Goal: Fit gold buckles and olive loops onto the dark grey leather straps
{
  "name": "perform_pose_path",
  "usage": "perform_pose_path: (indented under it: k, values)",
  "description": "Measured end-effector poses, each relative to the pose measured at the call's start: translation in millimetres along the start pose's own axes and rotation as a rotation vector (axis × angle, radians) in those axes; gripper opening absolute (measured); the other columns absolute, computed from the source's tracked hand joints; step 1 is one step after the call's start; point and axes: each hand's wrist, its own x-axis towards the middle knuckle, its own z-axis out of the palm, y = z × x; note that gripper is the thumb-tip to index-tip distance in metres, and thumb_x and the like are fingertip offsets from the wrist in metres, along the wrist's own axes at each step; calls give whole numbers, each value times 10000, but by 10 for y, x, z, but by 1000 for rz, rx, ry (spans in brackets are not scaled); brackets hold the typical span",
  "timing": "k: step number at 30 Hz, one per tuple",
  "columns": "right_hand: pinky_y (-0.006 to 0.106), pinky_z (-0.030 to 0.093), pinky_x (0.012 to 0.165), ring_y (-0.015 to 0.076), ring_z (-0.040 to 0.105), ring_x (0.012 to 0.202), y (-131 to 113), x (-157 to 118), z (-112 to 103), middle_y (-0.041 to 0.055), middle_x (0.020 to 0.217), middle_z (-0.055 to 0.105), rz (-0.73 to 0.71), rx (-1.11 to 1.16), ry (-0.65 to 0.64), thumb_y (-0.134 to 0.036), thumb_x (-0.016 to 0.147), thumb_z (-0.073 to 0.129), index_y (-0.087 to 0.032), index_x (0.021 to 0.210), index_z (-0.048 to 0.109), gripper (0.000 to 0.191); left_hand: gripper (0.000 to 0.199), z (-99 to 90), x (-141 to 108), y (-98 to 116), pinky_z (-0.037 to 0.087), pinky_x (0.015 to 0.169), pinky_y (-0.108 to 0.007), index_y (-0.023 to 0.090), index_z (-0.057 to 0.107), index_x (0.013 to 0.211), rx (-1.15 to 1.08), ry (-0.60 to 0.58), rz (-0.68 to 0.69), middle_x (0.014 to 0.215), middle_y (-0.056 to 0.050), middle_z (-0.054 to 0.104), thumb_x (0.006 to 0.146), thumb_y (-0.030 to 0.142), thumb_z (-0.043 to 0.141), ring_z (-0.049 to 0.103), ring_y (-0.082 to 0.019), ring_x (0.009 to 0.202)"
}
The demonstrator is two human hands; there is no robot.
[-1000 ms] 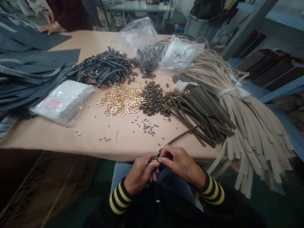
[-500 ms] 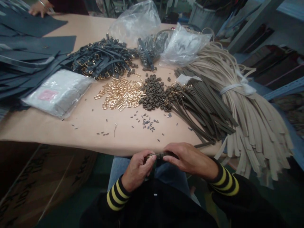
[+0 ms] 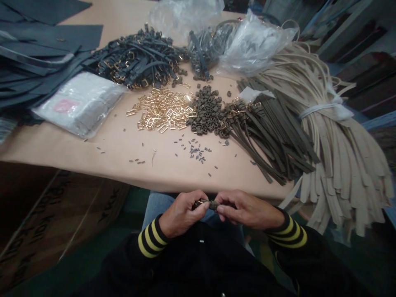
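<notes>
Just in front of the table edge, my left hand (image 3: pixel 185 211) is closed on the buckle end of a dark olive strap (image 3: pixel 213 204). A bit of gold metal shows by its thumb. My right hand (image 3: pixel 246 209) pinches the same strap close beside it, thumb against the near side. Most of the strap is hidden by my fingers. On the table beyond lie a pile of gold buckles (image 3: pixel 165 110), a heap of olive keeper loops (image 3: pixel 206 110) and a stack of olive straps (image 3: pixel 281 132). Small dark pins (image 3: pixel 197 152) are scattered nearer to me.
A bundle of beige strips (image 3: pixel 343 165) hangs over the table's right edge. Dark straps with buckles (image 3: pixel 139 60) are heaped at the back, near clear plastic bags (image 3: pixel 253 45). On the left are a wrapped white packet (image 3: pixel 80 103) and dark sheets (image 3: pixel 68 37).
My right hand has come nearer to my left along the strap, its fingers now pinching. The view has tilted down, and another person's hand at the upper left has left it.
</notes>
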Motion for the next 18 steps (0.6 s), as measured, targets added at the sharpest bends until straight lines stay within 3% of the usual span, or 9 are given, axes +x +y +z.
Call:
perform_pose_path:
  k: [5,9,15,18]
  values:
    - [176,260,444,59,323,487,26,5,54,-54,535,371,-23,3,133,-291,803,432,-127,677,501,217,184,-69,-11,7,275,476,-198,140,518,736,15,-86,67,530,46,404,795,287,424,346,-82,492]
    - [171,246,428,53,304,472,52,-8,38,-59,523,352,-27,34,87,-327,806,426,-118,681,511,258,218,-109,-24,7,280,451,-192,141,525,782,-20,-192,120,488,52,400,823,318,404,354,-83,458]
    - [163,286,426,56,392,446,-39,-2,12,-32,502,478,-12,-61,35,-298,811,429,-120,652,531,259,201,-77,-3,-12,322,504,-194,145,542,856,67,-253,220,597,8,519,828,292,408,432,-97,525]
    - [154,320,434,56,438,438,-80,3,15,-9,523,540,-3,-84,19,-255,824,410,-131,632,517,252,183,-48,-9,-42,337,512,-193,150,529,853,55,-240,193,619,-2,546,826,285,409,465,-102,539]
